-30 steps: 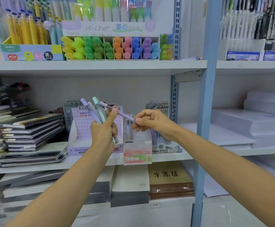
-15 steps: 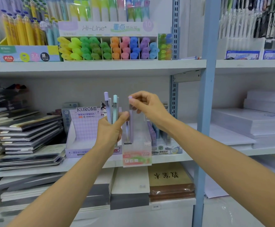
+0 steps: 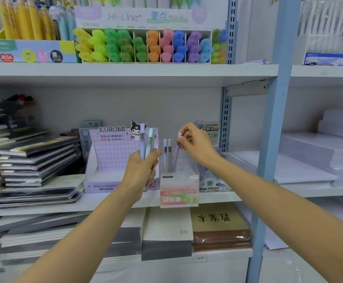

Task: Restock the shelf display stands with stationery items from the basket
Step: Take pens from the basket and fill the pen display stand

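On the shelf (image 3: pixel 109 201), the clear stand (image 3: pixel 179 186) could be tipped by the tilted lilac pen (image 3: pixel 176 156) pinched in the right grip (image 3: pixel 195 146); 2 pens (image 3: pixel 142 139) are clasped in the left grip (image 3: pixel 141 172).

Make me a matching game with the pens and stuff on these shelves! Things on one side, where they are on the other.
Things:
1. teal pen
2. tilted purple pen
3. grey pen
4. highlighters

Places:
A. on the upper shelf
B. standing by itself in the clear stand
C. gripped in the left hand
D. pinched by the right hand

Pairs: 1-C, 2-D, 3-B, 4-A
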{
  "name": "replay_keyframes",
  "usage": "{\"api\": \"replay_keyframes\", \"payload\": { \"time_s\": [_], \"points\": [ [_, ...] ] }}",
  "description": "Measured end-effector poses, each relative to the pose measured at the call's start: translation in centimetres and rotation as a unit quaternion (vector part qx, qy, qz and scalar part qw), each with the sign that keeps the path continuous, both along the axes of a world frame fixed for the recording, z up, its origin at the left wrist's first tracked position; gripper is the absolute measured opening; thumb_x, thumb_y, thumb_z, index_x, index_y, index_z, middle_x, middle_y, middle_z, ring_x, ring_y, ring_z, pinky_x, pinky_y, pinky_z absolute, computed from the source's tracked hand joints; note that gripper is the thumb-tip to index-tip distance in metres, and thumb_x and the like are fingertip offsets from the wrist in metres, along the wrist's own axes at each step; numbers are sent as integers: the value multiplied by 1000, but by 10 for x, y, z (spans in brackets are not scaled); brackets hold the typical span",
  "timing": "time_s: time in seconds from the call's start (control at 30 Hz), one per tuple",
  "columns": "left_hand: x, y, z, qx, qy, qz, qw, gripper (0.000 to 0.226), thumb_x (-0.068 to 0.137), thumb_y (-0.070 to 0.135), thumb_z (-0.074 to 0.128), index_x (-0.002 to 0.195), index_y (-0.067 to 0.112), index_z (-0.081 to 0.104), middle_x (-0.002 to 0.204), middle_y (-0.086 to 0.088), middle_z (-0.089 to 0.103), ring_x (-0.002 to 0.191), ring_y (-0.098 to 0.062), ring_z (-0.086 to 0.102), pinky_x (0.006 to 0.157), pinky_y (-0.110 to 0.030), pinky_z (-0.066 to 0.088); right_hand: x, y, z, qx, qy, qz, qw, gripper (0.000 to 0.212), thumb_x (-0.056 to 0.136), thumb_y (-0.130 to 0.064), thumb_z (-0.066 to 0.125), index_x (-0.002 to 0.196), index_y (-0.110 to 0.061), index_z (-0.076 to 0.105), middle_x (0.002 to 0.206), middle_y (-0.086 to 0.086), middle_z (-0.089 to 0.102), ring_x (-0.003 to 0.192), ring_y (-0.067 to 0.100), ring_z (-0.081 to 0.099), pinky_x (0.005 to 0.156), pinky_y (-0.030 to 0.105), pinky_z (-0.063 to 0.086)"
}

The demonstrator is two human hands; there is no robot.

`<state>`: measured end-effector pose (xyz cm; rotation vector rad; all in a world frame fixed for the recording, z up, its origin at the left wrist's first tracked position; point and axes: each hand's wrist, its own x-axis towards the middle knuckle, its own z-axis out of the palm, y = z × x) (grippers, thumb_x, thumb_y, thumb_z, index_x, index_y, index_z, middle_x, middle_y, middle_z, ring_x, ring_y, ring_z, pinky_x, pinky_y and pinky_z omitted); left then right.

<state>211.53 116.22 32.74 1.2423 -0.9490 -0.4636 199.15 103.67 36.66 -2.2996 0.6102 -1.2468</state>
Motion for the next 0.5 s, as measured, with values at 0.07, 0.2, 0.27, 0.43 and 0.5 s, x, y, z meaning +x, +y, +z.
{"api": "replay_keyframes", "payload": {
  "time_s": [0.07, 0.2, 0.27, 0.43, 0.5],
  "points": [
    [1, -2, -3, 3, -11, -2, 1000, 22, 92, 25, 63, 81, 10, 51, 55, 0, 34, 36, -12, 22, 34, -21, 22, 3, -4, 2, -29, 24, -4, 999, 5, 97, -11, 53, 98, -7, 54, 84, 8, 70, 79, 21, 67, 81, 45, 55],
    [2, -4, -9, 0, -34, -10, 999, 5, 91, 14, 66, 86, 12, 64, 46, 5, 35, 33, -9, 24, 34, -17, 24, 3, -11, 7, -53, 46, 4, 998, 6, 95, -10, 55, 97, -5, 54, 82, 10, 69, 76, 21, 67, 80, 46, 54],
    [1, -4, -10, -7, -31, -15, 999, 3, 89, 9, 67, 91, 9, 66, 50, 5, 40, 32, -7, 27, 34, -17, 26, 4, -12, 4, -53, 41, 9, 998, 7, 95, -11, 57, 99, -7, 53, 80, 10, 69, 74, 20, 68, 79, 44, 55],
    [2, -6, -11, 1, -27, -12, 1000, 9, 88, 9, 69, 96, 8, 67, 54, 3, 42, 33, -7, 30, 35, -17, 29, 11, -15, -5, -102, 25, -24, 994, 7, 93, -12, 61, 97, -11, 57, 86, 2, 66, 80, 16, 61, 76, 33, 51],
    [3, -5, -10, 4, -24, -12, 1000, 6, 88, 11, 69, 94, 10, 67, 48, 7, 41, 34, -8, 29, 35, -18, 29, 14, -19, -7, -130, 51, -61, 988, 7, 91, -16, 64, 95, -10, 63, 97, 4, 60, 91, 16, 55, 81, 30, 44]
  ]
}}
